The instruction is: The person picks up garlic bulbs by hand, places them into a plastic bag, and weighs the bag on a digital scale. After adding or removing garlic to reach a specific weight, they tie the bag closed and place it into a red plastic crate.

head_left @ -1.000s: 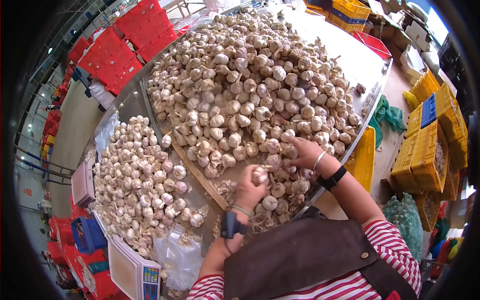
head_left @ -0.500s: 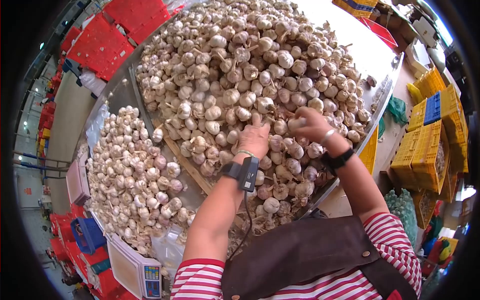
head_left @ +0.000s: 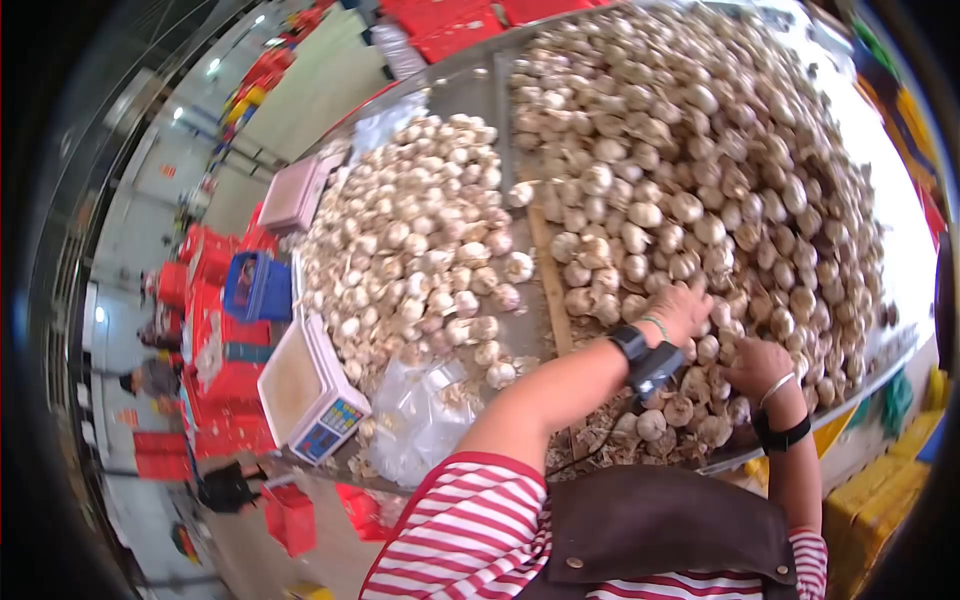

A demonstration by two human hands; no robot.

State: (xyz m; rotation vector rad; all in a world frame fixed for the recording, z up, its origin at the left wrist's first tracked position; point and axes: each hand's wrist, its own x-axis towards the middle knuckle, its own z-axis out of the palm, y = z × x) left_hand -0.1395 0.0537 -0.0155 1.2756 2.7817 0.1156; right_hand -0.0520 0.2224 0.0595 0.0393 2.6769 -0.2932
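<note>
At left, on the near edge of the worktop, a scale; farther off and a little right, the smaller heap of garlic bulbs, with a crumpled clear plastic bag at its near side. Next to the right, a wooden strip, lying between that pile and the larger heap of garlic bulbs, spread toward the far right. On the near part of the larger heap, the left hand, back upward, fingers bent down among bulbs; no telling whether pinching one or merely touching. Just right and nearer, the right hand, curled downward, fingertips hidden; state of that grip equally impossible to make out. Probably light, firm and dry to handle, with papery skin apt to slide or flake under rubbing, and cloves liable to bruise under hard squeezing. Best taken around the widest part, with fingertips on opposite sides and moderate pressure, rather than by the brittle-looking stem.
</note>
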